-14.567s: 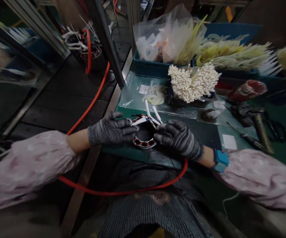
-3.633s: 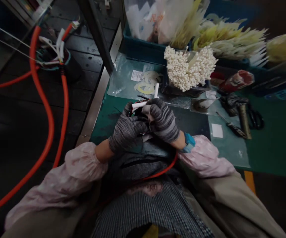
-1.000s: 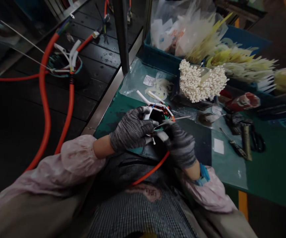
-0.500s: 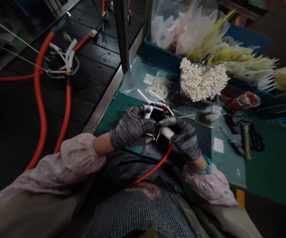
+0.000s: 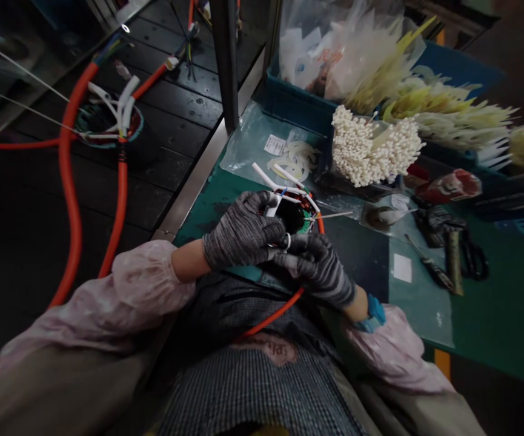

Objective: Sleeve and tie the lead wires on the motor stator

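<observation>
A round wire-wound part that looks like a motor stator (image 5: 307, 223), with a dark central opening, sits at the table edge in front of me. White-sleeved leads (image 5: 268, 177) rise from its far side, and an orange cable (image 5: 276, 316) runs from it over my lap. My left hand (image 5: 246, 231), in a grey knit glove, is closed around its left side. On the near side, my right hand (image 5: 315, 266), gloved alike, pinches close to a small white loop of cord (image 5: 288, 241). The fingertips of both hands nearly meet, hiding what lies between them.
Cotton swabs (image 5: 373, 145) fill a box behind the part, near blue bins (image 5: 298, 106) of bags and yellowish sleeves (image 5: 447, 109). A screwdriver (image 5: 429, 263) and scissors (image 5: 474, 257) lie right. Thick orange cables (image 5: 71, 200) and a bucket (image 5: 139, 124) are at left.
My right hand has moved slightly left and toward me, its fingers now lower on the near side. More of the stator's right side shows. My left hand has barely moved.
</observation>
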### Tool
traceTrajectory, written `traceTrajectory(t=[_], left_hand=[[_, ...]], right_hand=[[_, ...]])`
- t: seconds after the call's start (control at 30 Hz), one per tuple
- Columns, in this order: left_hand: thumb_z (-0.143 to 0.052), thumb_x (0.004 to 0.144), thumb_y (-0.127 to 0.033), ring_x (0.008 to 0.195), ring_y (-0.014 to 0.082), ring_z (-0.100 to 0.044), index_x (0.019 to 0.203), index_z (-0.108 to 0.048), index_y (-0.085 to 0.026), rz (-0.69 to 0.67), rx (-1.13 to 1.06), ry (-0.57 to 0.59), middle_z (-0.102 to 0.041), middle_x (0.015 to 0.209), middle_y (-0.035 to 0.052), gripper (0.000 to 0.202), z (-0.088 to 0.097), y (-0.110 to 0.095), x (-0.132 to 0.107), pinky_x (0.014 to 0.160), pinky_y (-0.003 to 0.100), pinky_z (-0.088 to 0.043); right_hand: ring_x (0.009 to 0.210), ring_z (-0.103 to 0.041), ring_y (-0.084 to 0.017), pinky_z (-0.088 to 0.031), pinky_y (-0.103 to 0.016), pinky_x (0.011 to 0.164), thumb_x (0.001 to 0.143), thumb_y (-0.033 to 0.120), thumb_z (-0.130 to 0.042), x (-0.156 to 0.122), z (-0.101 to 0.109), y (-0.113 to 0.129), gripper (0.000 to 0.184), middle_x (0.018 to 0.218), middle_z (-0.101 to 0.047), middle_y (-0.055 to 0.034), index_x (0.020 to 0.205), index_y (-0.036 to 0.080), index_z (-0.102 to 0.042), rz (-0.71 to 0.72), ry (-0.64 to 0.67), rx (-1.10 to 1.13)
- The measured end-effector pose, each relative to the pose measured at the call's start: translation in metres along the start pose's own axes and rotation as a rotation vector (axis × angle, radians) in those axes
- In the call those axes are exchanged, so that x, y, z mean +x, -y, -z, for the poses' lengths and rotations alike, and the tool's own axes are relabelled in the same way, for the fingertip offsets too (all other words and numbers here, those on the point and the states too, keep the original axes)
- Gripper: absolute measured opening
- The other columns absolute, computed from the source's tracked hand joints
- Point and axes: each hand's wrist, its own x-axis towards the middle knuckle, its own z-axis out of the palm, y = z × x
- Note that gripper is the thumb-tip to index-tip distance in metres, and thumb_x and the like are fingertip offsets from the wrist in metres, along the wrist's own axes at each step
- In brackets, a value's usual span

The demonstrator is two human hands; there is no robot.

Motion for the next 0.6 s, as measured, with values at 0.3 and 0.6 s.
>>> traceTrajectory(t=[0.3, 0.6], left_hand=[[-0.071, 0.095, -0.044, 0.125, 0.0425, -0.067, 0.094, -0.078, -0.023, -0.073, 0.122, -0.022, -0.078, 0.107, 0.0113, 0.023, 0.004, -0.003, -0.002, 0.103, 0.064, -0.053], [-0.075, 0.098, -0.038, 0.136, 0.0372, -0.062, 0.1, -0.072, -0.028, -0.141, 0.19, -0.141, -0.082, 0.114, 0.0021, 0.011, -0.003, -0.006, -0.019, 0.112, 0.059, -0.05]], right_hand=[[0.089, -0.078, -0.026, -0.067, -0.043, 0.081, 0.097, 0.049, -0.075, -0.003, -0.009, 0.006, 0.019, 0.095, -0.08, -0.0023, 0.097, 0.031, -0.08, 0.027, 0.039, 0.018], [0.095, -0.073, -0.021, -0.064, -0.042, 0.091, 0.107, 0.03, -0.058, 0.038, -0.024, 0.009, 0.005, 0.099, -0.072, -0.0014, 0.103, 0.031, -0.062, 0.053, -0.637, -0.058]])
